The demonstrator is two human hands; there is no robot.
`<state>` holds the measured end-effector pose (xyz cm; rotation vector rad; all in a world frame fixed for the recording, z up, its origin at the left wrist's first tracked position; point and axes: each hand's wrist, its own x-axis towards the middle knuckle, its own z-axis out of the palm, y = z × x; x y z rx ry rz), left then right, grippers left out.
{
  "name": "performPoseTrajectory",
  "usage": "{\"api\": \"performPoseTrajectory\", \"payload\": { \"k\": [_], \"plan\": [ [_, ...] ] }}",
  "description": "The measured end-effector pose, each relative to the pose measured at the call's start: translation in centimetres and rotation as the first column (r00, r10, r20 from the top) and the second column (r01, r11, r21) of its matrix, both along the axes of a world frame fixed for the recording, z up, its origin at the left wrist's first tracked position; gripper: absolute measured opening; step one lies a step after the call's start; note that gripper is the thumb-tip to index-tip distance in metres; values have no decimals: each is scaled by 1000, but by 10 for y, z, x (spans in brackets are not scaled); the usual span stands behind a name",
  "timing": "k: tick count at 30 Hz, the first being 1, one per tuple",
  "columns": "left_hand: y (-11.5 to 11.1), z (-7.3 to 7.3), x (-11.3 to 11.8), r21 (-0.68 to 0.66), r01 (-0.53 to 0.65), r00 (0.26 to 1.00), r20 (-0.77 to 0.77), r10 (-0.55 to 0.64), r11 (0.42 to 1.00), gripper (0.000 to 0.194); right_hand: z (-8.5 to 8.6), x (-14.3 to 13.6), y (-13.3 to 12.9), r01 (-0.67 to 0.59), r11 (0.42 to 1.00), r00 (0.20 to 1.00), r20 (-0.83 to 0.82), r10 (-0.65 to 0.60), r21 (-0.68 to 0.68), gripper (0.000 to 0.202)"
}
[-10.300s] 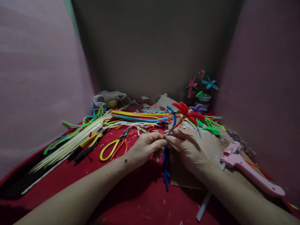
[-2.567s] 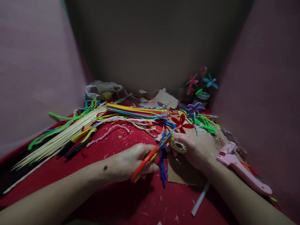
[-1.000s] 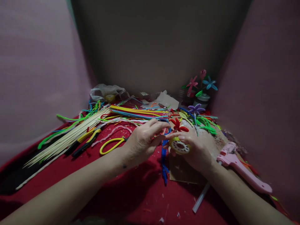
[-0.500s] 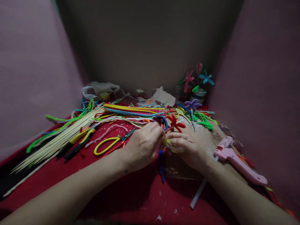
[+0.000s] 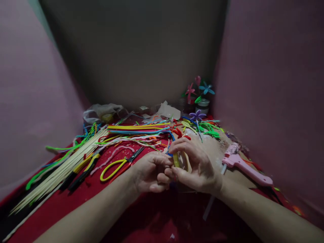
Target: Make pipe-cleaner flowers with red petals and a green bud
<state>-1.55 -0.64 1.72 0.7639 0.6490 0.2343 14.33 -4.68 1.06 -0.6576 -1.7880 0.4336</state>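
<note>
My right hand point(image 5: 197, 165) is curled round a small roll of tape point(image 5: 176, 160), yellowish and see-through. My left hand point(image 5: 154, 170) is turned partly palm up beside it, its fingers bent in and the tips meeting the roll and my right fingers. Whatever the left fingertips pinch is too small or hidden to make out. Just behind my right hand show the petals of a red pipe-cleaner flower point(image 5: 178, 132), mostly covered. Yellow-handled scissors point(image 5: 112, 170) lie left of my left wrist.
Bamboo sticks point(image 5: 63, 168) and pliers point(image 5: 83, 170) lie at left. Pipe cleaners point(image 5: 139, 128) spread across the red cloth point(image 5: 141, 216). A pink glue gun point(image 5: 248, 168) rests at right, near a purple flower point(image 5: 197, 115). A jar point(image 5: 202, 106) with flowers stands behind.
Both hands have turned: the left has rolled palm upward, and the right has lifted its fingers over the tape roll. The red flower is now mostly hidden. The view has shifted slightly.
</note>
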Motion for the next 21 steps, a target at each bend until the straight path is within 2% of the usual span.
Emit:
{"api": "performPoseTrajectory", "payload": {
  "k": [3,4,5,6,8,10,11,14,16,19,21],
  "plan": [
    [2,0,-2,195,-33,992,-114,56,980,17,3,9,1,43,999,999,-12,-43,-13,27],
    [5,0,-3,299,-47,982,-162,100,953,20,2,14,1,80,996,997,6,-80,-42,26],
    [10,0,-5,433,-69,967,-191,166,899,23,0,18,1,114,991,992,52,-111,-67,24],
    [16,0,-7,612,-89,937,-216,274,786,24,-3,22,1,145,984,984,114,-133,-101,23],
    [30,-3,-10,861,17,852,-278,444,507,24,-13,30,0,178,971,956,263,-131,-162,24],
    [42,-8,-11,936,238,792,-342,506,260,23,-23,34,-2,203,961,914,388,-118,-187,25],
    [46,-12,-10,908,381,759,-414,502,173,24,-28,36,-3,226,955,886,447,-121,-189,24],
    [50,-22,-5,855,509,708,-482,516,99,24,-36,37,-5,235,957,804,587,-95,-167,22],
    [49,-27,-2,838,541,685,-486,543,68,21,-37,37,-4,216,966,779,622,-82,-143,21],
    [46,-31,-1,824,566,656,-475,587,35,25,-32,34,0,246,957,824,554,-122,-156,19],
    [44,-33,-2,818,575,639,-463,614,18,28,-28,31,4,295,927,865,477,-157,-230,18]
  ]
}}
